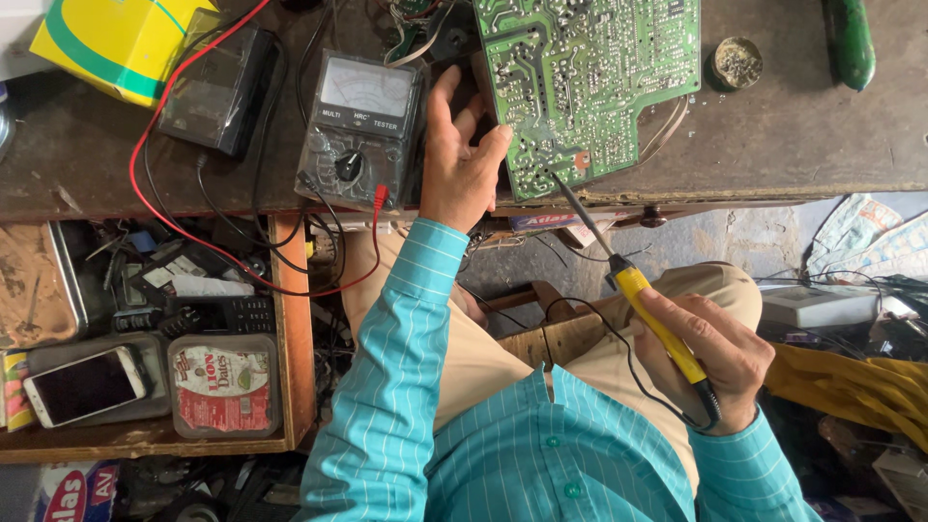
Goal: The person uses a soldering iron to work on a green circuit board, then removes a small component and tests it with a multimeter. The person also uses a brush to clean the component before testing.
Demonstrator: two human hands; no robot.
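On the desk, head view: green circuit board lies solder side up, near edge just at the desk's front lip. My left hand steadies its left edge, fingers spread and resting against the board, not clamped round it. My right hand has its fingers wrapped tight on the yellow-handled soldering iron; the tip sits on the board's lower corner, near a small orange patch.

Handling, my read: board is light, stiff, thin, probably brittle at the cut-out corner. Solder points look sharp. Best held by the bare edges, not the traces. Iron: grip the yellow handle only, the metal shaft is presumably hot. Its cord trails toward my lap and could snag.

Left of the board: analogue multimeter with red lead looping away, black box behind it.

Containers: open wooden drawer below the desk, full of loose parts, a keypad remote, and a lidded plastic tub, contents hidden. A phone lies in a grey tray. Small round tin of greyish stuff up on the desk, beside a green handle.
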